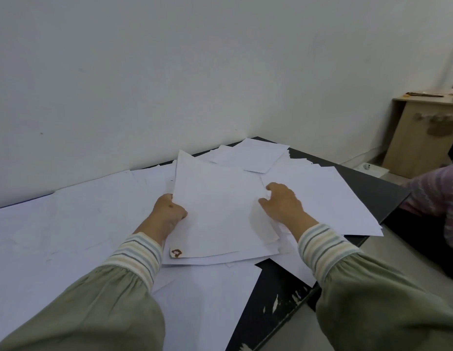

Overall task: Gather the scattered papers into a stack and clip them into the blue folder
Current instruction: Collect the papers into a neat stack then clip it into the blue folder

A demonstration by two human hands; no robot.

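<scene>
Green sleeves [93, 312]; both hands grip plain white papers [220, 211].

Both hands, left [169, 214] and right [283, 203], seemingly gripping

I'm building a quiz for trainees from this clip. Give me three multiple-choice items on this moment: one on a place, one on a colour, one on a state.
1. Where on the held stack of papers is the brown mark?
A. Near-left corner
B. Far-right corner
C. Centre

2. What colour is the tabletop that shows between the sheets?
A. White
B. Black
C. Red

3. What are the two hands doing?
A. Both lie flat on bare table
B. Only one touches paper
C. Each grips a side of the stack

Answers:
1. A, the mark sits at the corner just beside the left wrist.
2. B, dark surface shows near the right sleeve.
3. C, the left hand pinches the left edge and the right hand curls on the right edge.
</scene>
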